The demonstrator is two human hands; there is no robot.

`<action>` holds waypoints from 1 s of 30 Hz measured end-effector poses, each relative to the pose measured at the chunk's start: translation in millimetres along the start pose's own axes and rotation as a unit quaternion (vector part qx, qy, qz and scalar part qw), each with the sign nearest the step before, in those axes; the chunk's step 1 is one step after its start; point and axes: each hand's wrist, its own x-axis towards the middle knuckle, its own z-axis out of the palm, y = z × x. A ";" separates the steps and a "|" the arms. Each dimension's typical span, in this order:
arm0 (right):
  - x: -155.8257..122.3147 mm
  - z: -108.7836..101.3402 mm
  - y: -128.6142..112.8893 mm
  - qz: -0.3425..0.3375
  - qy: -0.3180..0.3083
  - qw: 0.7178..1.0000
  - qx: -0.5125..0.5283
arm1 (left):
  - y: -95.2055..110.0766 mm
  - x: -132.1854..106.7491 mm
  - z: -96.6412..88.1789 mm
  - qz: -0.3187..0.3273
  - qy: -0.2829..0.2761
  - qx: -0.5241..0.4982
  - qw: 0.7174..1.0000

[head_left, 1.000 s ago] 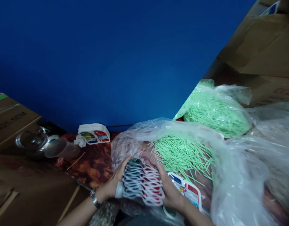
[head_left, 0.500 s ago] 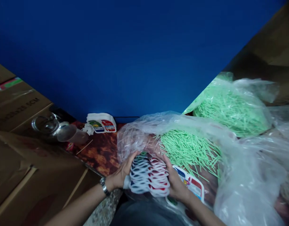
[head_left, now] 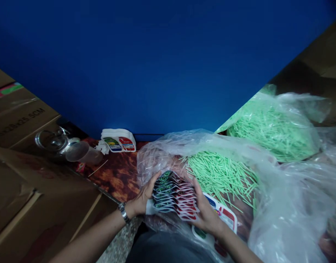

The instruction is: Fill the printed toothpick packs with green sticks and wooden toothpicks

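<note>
A stack of printed cards [head_left: 175, 197], fanned into wavy layers with white edges, green on the left half and red on the right, is held between my hands. My left hand [head_left: 144, 195], with a metal watch at the wrist, grips its left side. On the other side my right hand [head_left: 207, 212] presses with the thumb along the edge. Beneath my right forearm lie more printed white-edged cards [head_left: 228, 219], partly covered. A heap of thin pale-green sticks [head_left: 220, 173] rests on clear plastic just beyond my right hand.
Another stack of printed cards [head_left: 120, 141] stands against the blue panel [head_left: 157, 65]. At left are a clear plastic cup [head_left: 83, 152], a glass lid [head_left: 51, 140] and cardboard boxes [head_left: 33, 182]. A clear bag of green sticks [head_left: 272, 128] and crumpled plastic [head_left: 291, 204] lie at right.
The held stack has tilted, so more of the printed faces and tighter layers show. Both hands still grip its sides and have hardly shifted.
</note>
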 end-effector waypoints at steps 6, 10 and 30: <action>-1.8 -28.5 -9.6 -0.037 -0.034 0.997 -0.059 | 4.6 2.3 -1.1 0.005 0.005 0.000 1.000; 6.4 -45.8 -27.5 -0.089 -0.040 0.986 -0.134 | 6.7 3.8 -1.5 0.017 0.012 0.011 1.000; 46.1 -22.3 -75.7 -0.226 -0.072 0.935 -0.262 | 4.3 0.3 -1.0 0.044 0.006 0.049 0.998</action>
